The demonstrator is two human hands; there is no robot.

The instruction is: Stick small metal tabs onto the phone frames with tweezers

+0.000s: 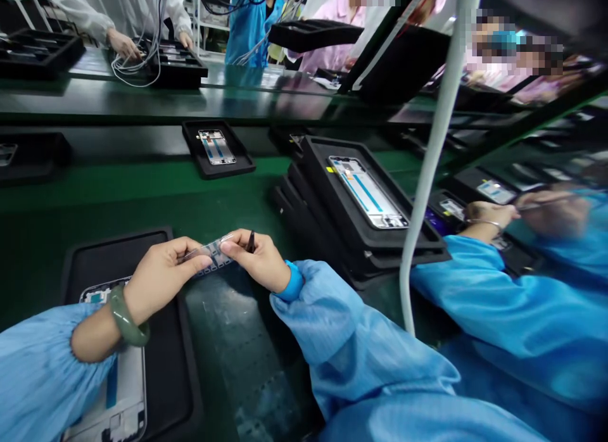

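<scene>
A small clear plastic sheet with dark pieces on it is stretched between my two hands. My left hand, with a green bangle at the wrist, pinches its left end. The right end is pinched by my right hand, which also has a dark pointed tool sticking up between its fingers. Under my left forearm lies a phone frame in a black tray, partly hidden by the arm. A larger transparent sheet lies on the green table right of that tray.
Stacked black trays stand right of my hands, the top one holding a phone frame. Another tray sits further back. A grey pole rises at the right, beside a person's blue sleeves. People work across the bench.
</scene>
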